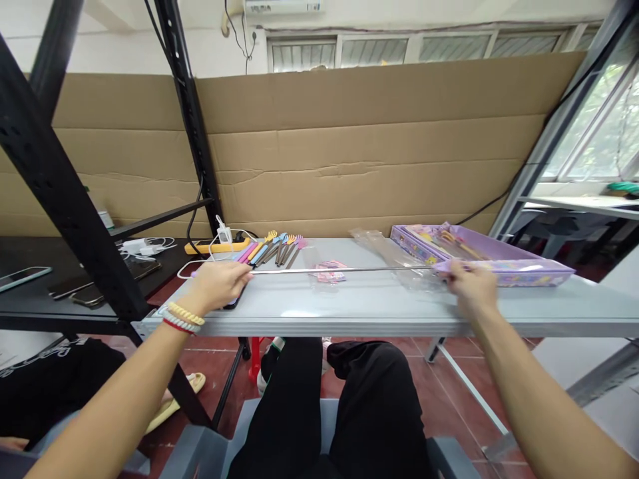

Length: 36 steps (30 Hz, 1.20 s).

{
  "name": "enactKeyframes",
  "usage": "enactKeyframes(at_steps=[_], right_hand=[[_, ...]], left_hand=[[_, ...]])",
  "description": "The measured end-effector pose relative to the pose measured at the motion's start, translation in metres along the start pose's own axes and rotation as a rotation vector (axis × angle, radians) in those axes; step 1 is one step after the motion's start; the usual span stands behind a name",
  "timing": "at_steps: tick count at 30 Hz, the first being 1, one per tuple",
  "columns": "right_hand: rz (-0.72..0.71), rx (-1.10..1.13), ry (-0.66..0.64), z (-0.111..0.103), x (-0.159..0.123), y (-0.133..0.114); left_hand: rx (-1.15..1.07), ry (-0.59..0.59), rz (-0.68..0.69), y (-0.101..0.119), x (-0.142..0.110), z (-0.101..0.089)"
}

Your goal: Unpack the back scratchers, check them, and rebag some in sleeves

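Observation:
A telescopic back scratcher [344, 270] is drawn out long and level above the front of the table, its thin metal rod running between my two hands. My left hand [222, 283], with bracelets at the wrist, is closed round its left end. Closed on the other end is my right hand [472, 286], where a bit of purple shows. Behind my left hand lies a row of back scratchers [274, 249] with yellow, blue and pink claw-shaped heads. Small pink printed cards [330, 269] lie beyond the rod, beside clear plastic bags [394, 256].
A purple patterned box [509, 273] stands at the right, with sticks inside. Dark phones [112, 283] and a white charger [140, 246] lie on the black table at left. Black shelf posts [64, 173] rise there. Cardboard [359, 146] walls the back. Another person sits at lower left.

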State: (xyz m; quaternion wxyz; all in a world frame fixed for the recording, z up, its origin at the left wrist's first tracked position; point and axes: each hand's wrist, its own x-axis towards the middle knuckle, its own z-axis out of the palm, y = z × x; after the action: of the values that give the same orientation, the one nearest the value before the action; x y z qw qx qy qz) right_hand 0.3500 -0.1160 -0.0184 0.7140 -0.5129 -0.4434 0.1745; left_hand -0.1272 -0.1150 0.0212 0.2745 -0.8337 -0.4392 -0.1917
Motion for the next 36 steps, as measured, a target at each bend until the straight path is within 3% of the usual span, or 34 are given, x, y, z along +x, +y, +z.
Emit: enactKeyframes(at_steps=[1, 5, 7, 9, 11, 13, 16, 21, 23, 26, 28, 30, 33, 36], right_hand=[[0.016, -0.067, 0.018, 0.021, -0.016, -0.004], [-0.042, -0.080, -0.280, 0.103, -0.095, -0.032], [-0.034, -0.036, -0.322, 0.129, -0.127, -0.044], [-0.026, -0.013, -0.339, 0.139, -0.143, -0.051], [-0.036, -0.026, -0.402, 0.136, -0.141, -0.053], [-0.053, -0.041, -0.429, 0.122, -0.121, -0.049], [-0.018, 0.013, -0.217, 0.086, -0.071, -0.040], [0.118, 0.104, 0.178, 0.002, 0.008, -0.027], [0.144, 0.097, 0.295, -0.025, 0.023, -0.024], [0.114, 0.075, 0.326, -0.042, 0.029, -0.021], [0.079, 0.084, 0.360, -0.038, 0.024, -0.021], [0.056, 0.041, 0.338, -0.020, 0.013, -0.023], [-0.003, -0.118, 0.130, 0.030, -0.021, -0.033], [-0.124, -0.120, -0.109, 0.091, -0.071, -0.048]], left_hand=[[0.012, -0.013, 0.009, 0.014, 0.007, -0.001], [0.022, -0.087, 0.065, 0.079, 0.032, -0.008], [-0.017, -0.117, 0.092, 0.104, 0.038, -0.010], [-0.059, -0.131, 0.075, 0.117, 0.038, -0.010], [-0.092, -0.133, 0.085, 0.118, 0.033, -0.007], [-0.094, -0.121, 0.115, 0.108, 0.026, -0.005], [-0.043, -0.091, 0.073, 0.077, 0.010, -0.004], [-0.031, -0.080, 0.039, 0.009, -0.024, -0.011], [-0.039, -0.066, 0.027, -0.010, -0.035, -0.016], [-0.032, -0.044, 0.005, -0.020, -0.041, -0.019], [-0.013, -0.017, -0.005, -0.017, -0.038, -0.019], [-0.003, -0.008, 0.009, -0.006, -0.030, -0.018], [0.019, -0.054, 0.052, 0.027, -0.008, -0.016], [0.044, -0.096, 0.081, 0.071, 0.020, -0.016]])
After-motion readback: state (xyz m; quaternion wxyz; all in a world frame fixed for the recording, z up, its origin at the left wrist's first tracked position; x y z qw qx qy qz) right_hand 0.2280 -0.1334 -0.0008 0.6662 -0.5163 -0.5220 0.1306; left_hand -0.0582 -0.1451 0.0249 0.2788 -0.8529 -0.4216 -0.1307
